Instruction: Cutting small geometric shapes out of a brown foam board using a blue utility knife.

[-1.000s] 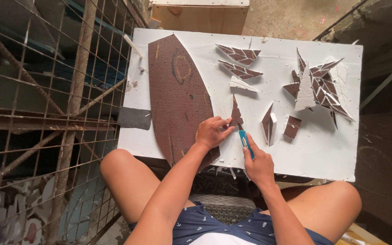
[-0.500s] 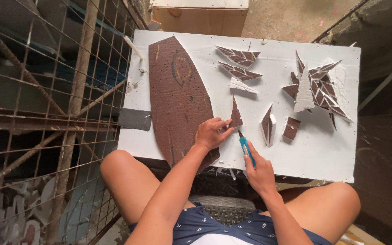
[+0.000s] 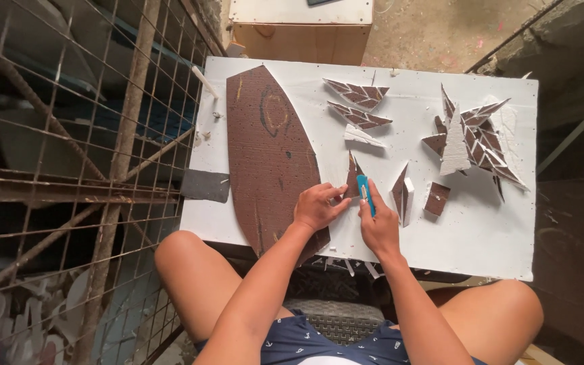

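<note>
A small brown triangular piece lies near the tabletop's front edge, pinned by the left hand; the right hand grips a blue cutter against it — a long brown panel (pointed) just left; bare white surface at the front-right corner.

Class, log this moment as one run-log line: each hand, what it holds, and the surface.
left hand: pins small brown triangular piece | right hand: holds blue utility knife at the piece | surface: white board

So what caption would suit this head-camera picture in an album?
Left hand steadies a small brown triangular piece on a white board while the right hand holds a blue utility knife against it.
</note>
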